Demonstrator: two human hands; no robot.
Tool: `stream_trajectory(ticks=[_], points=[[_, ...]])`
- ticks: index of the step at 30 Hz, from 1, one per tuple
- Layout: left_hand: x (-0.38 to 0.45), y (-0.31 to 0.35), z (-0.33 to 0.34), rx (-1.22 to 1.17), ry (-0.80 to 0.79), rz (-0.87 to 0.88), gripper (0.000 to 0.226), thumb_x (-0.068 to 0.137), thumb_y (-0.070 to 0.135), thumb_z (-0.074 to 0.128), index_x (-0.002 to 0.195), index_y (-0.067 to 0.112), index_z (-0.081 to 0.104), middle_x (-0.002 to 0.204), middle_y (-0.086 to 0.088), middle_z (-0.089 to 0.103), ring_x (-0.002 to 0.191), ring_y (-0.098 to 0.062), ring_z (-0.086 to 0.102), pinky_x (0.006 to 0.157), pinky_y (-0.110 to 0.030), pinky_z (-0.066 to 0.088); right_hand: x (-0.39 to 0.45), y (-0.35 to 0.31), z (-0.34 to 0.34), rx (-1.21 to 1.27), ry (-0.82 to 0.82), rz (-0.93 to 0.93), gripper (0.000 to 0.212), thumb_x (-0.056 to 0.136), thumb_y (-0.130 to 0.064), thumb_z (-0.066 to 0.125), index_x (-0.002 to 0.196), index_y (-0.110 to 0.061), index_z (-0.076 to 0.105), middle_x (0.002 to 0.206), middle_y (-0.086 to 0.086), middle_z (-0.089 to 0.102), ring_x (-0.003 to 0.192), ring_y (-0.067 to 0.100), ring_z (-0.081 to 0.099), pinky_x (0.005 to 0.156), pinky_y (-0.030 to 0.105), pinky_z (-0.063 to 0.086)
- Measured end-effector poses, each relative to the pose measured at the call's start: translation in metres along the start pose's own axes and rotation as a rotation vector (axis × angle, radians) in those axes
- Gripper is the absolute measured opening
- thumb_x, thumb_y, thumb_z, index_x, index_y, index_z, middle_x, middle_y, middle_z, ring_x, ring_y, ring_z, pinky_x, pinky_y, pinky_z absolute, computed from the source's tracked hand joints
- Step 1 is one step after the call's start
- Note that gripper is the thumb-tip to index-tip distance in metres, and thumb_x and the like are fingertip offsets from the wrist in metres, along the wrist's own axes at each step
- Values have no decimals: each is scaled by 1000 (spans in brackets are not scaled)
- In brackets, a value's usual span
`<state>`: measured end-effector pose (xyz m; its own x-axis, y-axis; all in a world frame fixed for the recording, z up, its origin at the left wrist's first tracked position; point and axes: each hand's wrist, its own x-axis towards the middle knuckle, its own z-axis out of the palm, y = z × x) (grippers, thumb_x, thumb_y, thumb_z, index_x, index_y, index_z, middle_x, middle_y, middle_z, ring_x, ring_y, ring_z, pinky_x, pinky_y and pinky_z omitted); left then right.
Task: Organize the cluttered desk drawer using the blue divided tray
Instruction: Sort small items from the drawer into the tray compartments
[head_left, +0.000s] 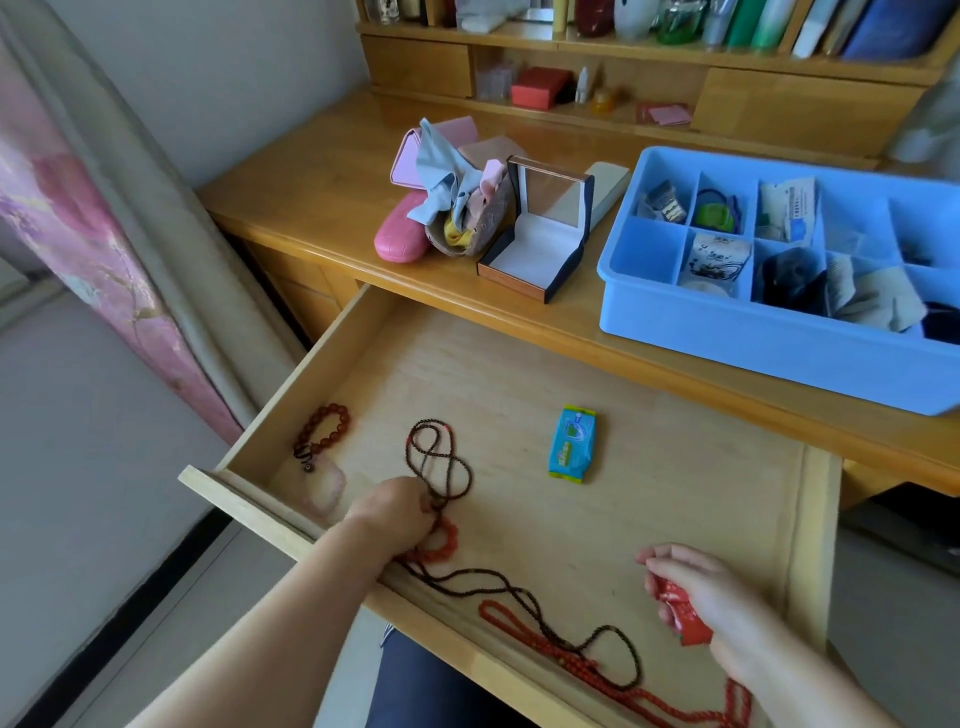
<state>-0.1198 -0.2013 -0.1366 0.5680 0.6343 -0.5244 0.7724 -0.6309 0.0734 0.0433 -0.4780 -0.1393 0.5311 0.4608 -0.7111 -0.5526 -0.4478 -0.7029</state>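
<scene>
Left hand (400, 512) fingers clamped on the dark bead string (441, 467), right hand (696, 587) gripping a red packet (683, 613), next they'd go in the blue tray (727, 332) at 2 o'clock.

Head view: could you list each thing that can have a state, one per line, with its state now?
Drawer: pulled open.
Jewellery box: lid up, nothing inside.
Blue divided tray: on the desk, several compartments filled.
Dark bead string: loose in loops, one end gripped by the left hand.
Red packet: held in the right hand.
Blue wipes packet: lying flat in the drawer.
</scene>
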Motion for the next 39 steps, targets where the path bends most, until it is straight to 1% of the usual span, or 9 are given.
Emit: stream_trajectory(ticks=[4, 7, 10, 12, 20, 28, 31, 35, 39], points=[[-38, 55, 0, -364, 257, 156, 6, 88, 27, 55, 93, 26, 58, 76, 10, 59, 72, -12, 61, 62, -24, 47, -1, -8, 5, 233, -49, 18, 21, 89, 8, 44, 92, -5, 59, 70, 12, 62, 42, 13, 52, 38, 16, 39], [-68, 102, 11, -928, 49, 174, 9, 80, 30, 68, 76, 29, 60, 59, 11, 54, 53, -4, 52, 51, -20, 45, -4, -19, 15, 423, -94, 35, 24, 91, 8, 40, 94, -7, 59, 68, 11, 69, 49, 15, 59, 43, 19, 49], [-81, 121, 17, -1551, -207, 34, 10, 83, 9, 67, 83, 16, 61, 54, 3, 51, 45, -9, 50, 45, -21, 47, -13, -34, 27, 650, -137, 22, 21, 94, 4, 39, 93, -6, 58, 69, 15, 70, 55, 20, 67, 51, 27, 57], [-88, 127, 19, -1712, -244, -40, 13, 87, -1, 57, 85, 12, 59, 57, -1, 53, 47, -12, 51, 44, -22, 46, -20, -43, 35, 736, -145, -17, 21, 94, 1, 41, 91, -9, 59, 71, 15, 69, 60, 21, 69, 56, 29, 58], [-111, 170, 15, -1646, -148, 163, 17, 92, 25, 60, 89, 8, 60, 63, -7, 50, 51, -16, 45, 47, -23, 36, -43, -53, 54, 539, 26, -207, 20, 99, -16, 43, 97, -24, 62, 74, 2, 71, 70, 17, 64, 50, 25, 48], [-120, 169, -1, -1813, -325, 270, 16, 96, 4, 45, 95, 7, 60, 78, -12, 67, 56, -18, 59, 49, -26, 52, -57, -70, 31, 766, -70, -174, 18, 97, -22, 48, 95, -25, 65, 69, 1, 70, 55, 13, 65, 45, 24, 48], [-124, 174, -5, -1783, -277, 236, 14, 97, 10, 47, 90, 11, 59, 68, -5, 60, 49, -16, 51, 41, -23, 43, -65, -71, 30, 627, -89, -290, 20, 97, -19, 46, 98, -24, 66, 79, 4, 71, 62, 11, 66, 58, 28, 45], [-132, 182, -10, -1687, -330, 330, 18, 88, 25, 65, 76, 13, 59, 55, -1, 48, 46, -13, 44, 38, -21, 36, -79, -70, 33, 347, -92, -370, 26, 95, -17, 45, 96, -30, 67, 87, 0, 74, 58, 9, 63, 40, 20, 41], [-136, 175, -16, -1722, -382, 422, 15, 79, 17, 67, 87, 5, 63, 66, -12, 61, 52, -18, 56, 46, -26, 50, -84, -78, 21, 612, -160, -252, 21, 95, -22, 49, 99, -28, 69, 89, 1, 75, 57, 14, 65, 35, 20, 37]])
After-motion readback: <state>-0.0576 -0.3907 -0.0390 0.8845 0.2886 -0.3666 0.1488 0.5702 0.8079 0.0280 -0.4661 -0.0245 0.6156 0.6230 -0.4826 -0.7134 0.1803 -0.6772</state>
